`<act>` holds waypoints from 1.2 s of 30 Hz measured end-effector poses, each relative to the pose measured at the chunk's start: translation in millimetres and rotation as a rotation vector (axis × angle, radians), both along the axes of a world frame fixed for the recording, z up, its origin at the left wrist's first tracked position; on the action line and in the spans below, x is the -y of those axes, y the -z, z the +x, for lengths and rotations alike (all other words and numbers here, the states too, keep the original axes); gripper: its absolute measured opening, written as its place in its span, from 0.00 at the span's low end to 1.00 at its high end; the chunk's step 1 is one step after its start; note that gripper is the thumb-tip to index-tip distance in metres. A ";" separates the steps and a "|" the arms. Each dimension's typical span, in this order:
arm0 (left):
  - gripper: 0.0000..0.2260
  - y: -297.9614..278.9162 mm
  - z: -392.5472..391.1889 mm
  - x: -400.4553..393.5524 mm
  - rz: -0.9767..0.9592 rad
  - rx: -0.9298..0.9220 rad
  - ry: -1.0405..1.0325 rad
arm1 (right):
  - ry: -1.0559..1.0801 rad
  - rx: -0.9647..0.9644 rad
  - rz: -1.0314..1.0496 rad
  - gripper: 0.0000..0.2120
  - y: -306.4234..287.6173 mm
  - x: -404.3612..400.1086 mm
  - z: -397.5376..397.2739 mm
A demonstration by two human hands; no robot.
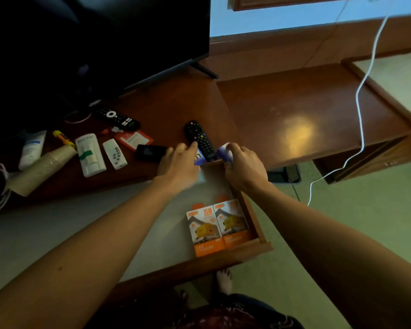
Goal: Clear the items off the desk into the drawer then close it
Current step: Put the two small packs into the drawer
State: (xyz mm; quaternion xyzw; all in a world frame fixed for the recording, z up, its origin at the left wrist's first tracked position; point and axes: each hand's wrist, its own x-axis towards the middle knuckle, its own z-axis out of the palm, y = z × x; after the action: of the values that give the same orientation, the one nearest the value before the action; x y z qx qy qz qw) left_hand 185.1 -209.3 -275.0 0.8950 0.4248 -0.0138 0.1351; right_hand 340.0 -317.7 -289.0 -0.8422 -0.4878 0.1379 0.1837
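At the brown wooden worktop's (166, 110) front edge, above the open wooden drawer (252, 214), the left hand (178, 165) and right hand (244, 167) each close a grip on a blue-and-white box (224, 150) flanking the black remote control (199, 138).

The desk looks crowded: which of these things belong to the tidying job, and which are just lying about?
Part of the job:
open drawer
two orange charger boxes already inside it
black remote
blue-and-white box at both hands
white remote
paper cups

Just lying about:
television
white cable
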 end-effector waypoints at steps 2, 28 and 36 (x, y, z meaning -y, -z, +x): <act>0.33 7.6 -9.4 16.0 -0.007 -0.003 0.014 | 0.007 0.006 0.000 0.21 4.3 16.4 -13.0; 0.30 117.3 -18.7 9.3 -0.196 -0.298 -0.033 | -0.348 0.011 -0.391 0.30 103.7 -32.4 -19.6; 0.29 142.8 0.2 0.8 -0.210 -0.300 -0.042 | -0.427 -0.031 -0.498 0.23 120.2 -46.0 -4.7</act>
State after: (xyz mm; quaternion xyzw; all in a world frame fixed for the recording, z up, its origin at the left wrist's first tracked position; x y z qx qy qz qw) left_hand 185.3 -210.1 -417.8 0.8549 0.4549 -0.1884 0.1634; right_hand 335.3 -271.8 -409.2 -0.7377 -0.6018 0.3014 -0.0536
